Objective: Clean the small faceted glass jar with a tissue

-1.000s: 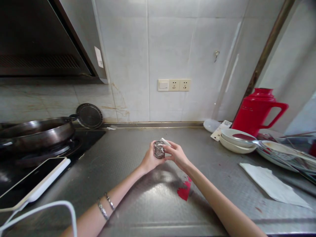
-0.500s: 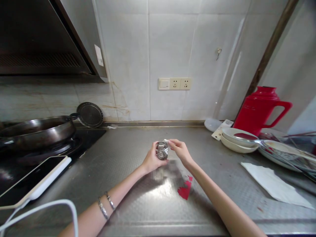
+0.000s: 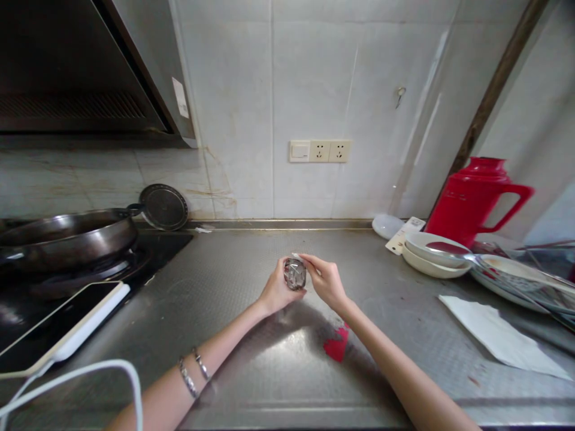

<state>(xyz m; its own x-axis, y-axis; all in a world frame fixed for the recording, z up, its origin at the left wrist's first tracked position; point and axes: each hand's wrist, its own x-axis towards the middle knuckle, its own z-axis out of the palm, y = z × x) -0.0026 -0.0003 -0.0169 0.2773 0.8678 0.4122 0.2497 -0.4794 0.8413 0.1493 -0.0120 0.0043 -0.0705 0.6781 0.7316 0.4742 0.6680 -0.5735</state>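
My left hand (image 3: 277, 286) is wrapped round a small clear faceted glass (image 3: 294, 275) with a greyish look, held above the steel counter. My right hand (image 3: 327, 280) pinches a small white piece (image 3: 296, 256), perhaps tissue, at the glass's upper edge. Most of that white piece is hidden behind the fingers. On the counter below lies a torn red scrap (image 3: 335, 347), near my right forearm.
A pan (image 3: 67, 239) sits on the hob at left, with a phone (image 3: 54, 335) and white cable (image 3: 90, 366) in front. At right are stacked bowls (image 3: 433, 263), a red thermos jug (image 3: 471, 200), a plate (image 3: 516, 275) and a white paper napkin (image 3: 498, 335).
My right hand has moved slightly left, bringing the white piece over the glass's upper edge. The glass has tipped slightly, its round opening now facing me more. My left hand keeps its hold.
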